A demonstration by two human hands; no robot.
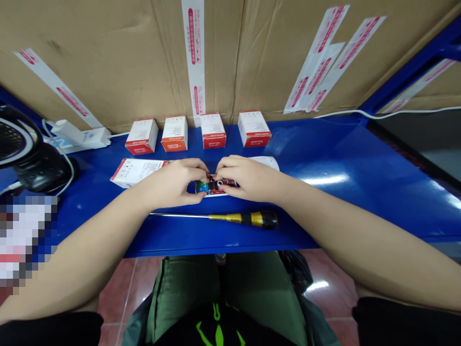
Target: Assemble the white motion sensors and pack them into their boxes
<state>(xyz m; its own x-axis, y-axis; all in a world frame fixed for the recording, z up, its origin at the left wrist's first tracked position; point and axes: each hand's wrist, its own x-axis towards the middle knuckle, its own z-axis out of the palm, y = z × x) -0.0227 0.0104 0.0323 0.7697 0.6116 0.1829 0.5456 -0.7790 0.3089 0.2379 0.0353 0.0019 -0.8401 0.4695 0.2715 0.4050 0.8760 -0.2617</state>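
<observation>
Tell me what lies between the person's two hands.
The head view shows a red circuit board between the left hand and the right hand.

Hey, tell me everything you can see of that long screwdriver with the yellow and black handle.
The long screwdriver with a yellow and black handle lies on the glossy blue tabletop, not held. Its thin straight shaft looks like silvery metal and points left. The shiny yellow handle has a black band and a rounded black end. The tip is hidden behind the person's bare left forearm; whether they touch is unclear.
</observation>
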